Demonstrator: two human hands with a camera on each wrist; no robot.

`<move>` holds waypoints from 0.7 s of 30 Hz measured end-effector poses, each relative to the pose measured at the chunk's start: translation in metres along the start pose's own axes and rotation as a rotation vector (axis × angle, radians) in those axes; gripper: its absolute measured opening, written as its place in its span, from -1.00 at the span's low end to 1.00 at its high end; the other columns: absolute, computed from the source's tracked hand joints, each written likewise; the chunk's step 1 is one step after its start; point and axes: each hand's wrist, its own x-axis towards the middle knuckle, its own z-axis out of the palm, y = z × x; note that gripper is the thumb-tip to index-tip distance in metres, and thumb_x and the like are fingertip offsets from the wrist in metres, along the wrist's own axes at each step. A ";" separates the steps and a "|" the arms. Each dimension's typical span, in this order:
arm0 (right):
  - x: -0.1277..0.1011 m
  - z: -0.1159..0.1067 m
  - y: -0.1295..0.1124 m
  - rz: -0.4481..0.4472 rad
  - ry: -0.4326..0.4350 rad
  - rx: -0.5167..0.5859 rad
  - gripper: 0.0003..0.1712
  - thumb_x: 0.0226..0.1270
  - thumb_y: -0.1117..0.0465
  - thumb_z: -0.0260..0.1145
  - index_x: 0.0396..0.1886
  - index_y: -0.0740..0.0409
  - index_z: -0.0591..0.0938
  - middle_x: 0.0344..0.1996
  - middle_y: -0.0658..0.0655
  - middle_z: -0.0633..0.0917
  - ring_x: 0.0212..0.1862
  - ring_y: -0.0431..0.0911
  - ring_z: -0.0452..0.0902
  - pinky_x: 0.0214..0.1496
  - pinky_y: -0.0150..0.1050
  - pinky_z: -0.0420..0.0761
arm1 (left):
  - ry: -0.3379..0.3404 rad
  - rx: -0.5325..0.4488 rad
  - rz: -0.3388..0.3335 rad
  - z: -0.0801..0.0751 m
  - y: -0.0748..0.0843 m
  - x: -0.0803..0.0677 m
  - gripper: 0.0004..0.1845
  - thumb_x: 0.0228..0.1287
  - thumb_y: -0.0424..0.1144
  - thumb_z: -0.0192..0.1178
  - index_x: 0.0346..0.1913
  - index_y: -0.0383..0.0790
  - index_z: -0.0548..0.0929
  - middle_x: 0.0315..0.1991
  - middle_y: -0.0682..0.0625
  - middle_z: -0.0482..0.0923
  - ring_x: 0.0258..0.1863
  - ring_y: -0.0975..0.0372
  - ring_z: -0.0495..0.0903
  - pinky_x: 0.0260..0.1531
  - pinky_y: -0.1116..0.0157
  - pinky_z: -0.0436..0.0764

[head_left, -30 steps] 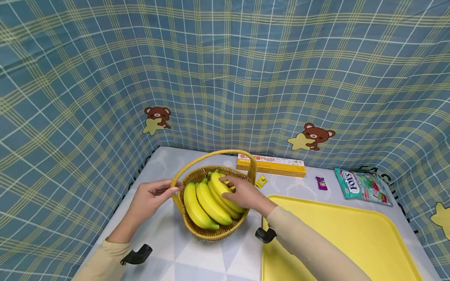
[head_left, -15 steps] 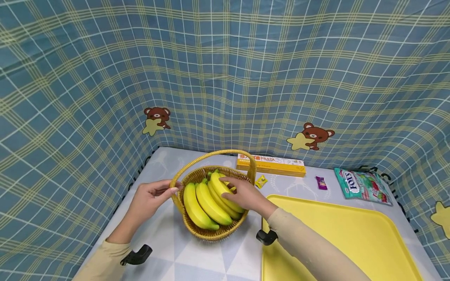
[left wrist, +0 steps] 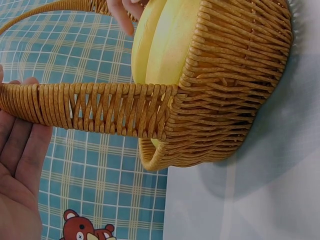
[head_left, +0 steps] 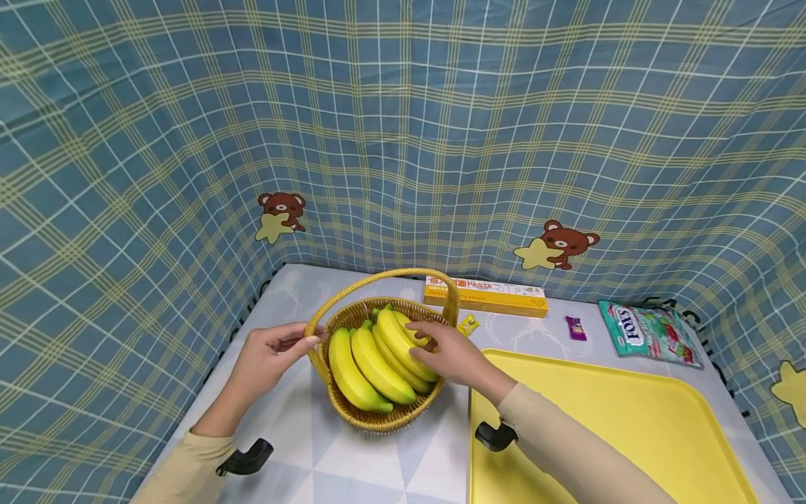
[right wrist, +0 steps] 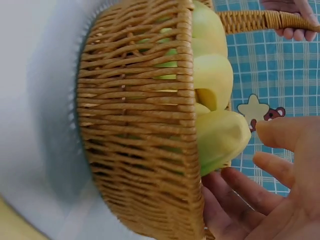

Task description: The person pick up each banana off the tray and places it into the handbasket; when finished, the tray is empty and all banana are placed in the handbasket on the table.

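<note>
A woven wicker basket (head_left: 378,420) stands on the pale tabletop and holds a bunch of yellow bananas (head_left: 368,364). At the left foot of the basket's arched handle (head_left: 378,276), my left hand (head_left: 271,350) pinches it between thumb and fingers. The left wrist view shows that handle (left wrist: 100,110) lying across my left hand (left wrist: 17,170). My right hand (head_left: 450,357) is cupped over the right side of the bunch. In the right wrist view its fingers (right wrist: 240,185) and thumb curl round the banana ends (right wrist: 220,135) above the basket wall (right wrist: 135,140).
A large yellow tray (head_left: 630,434) lies right of the basket. Behind it are a yellow pasta box (head_left: 485,295), a small yellow sweet (head_left: 467,325), a purple sweet (head_left: 576,327) and a candy bag (head_left: 648,334). Blue plaid cloth walls close in the table.
My right hand has slid from the top of the bunch to its right side, the wrist drawing back toward me. Left hand, basket and bananas have stayed put.
</note>
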 end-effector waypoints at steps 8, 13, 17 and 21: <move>-0.030 -0.012 0.011 -0.008 0.073 0.060 -0.50 0.52 0.05 0.29 0.40 -0.04 0.54 0.16 0.03 0.67 -0.06 -0.19 0.61 -0.04 -0.20 0.67 | 0.035 0.091 0.029 0.002 -0.002 -0.001 -0.78 0.41 -0.33 0.31 0.05 -0.19 0.78 -0.11 0.05 0.79 -0.10 0.36 0.73 -0.12 0.46 0.70; -0.056 -0.019 0.028 0.022 0.103 0.046 -0.52 0.54 0.08 0.28 0.39 -0.02 0.55 0.20 0.06 0.65 0.01 -0.14 0.62 -0.09 -0.27 0.68 | 0.069 0.241 0.088 0.000 -0.011 -0.010 -0.75 0.36 -0.35 0.35 0.06 -0.15 0.79 -0.09 0.05 0.78 -0.10 0.32 0.73 -0.12 0.42 0.71; -0.078 -0.028 0.045 0.092 0.109 0.000 -0.50 0.53 0.08 0.30 0.40 -0.03 0.54 0.24 0.07 0.62 0.08 -0.06 0.62 -0.02 -0.16 0.70 | 0.089 0.395 0.061 -0.006 -0.022 -0.022 -0.76 0.37 -0.28 0.36 0.05 -0.13 0.80 -0.06 0.05 0.78 -0.10 0.23 0.75 -0.15 0.23 0.75; -0.100 -0.043 0.059 0.170 0.095 -0.069 -0.45 0.52 0.00 0.30 0.43 -0.03 0.51 0.29 0.09 0.57 0.13 0.03 0.60 0.06 -0.01 0.69 | 0.098 0.611 0.059 -0.016 -0.032 -0.029 -0.77 0.36 -0.18 0.37 0.04 -0.07 0.80 -0.05 0.00 0.77 -0.33 0.18 0.76 -0.36 0.14 0.74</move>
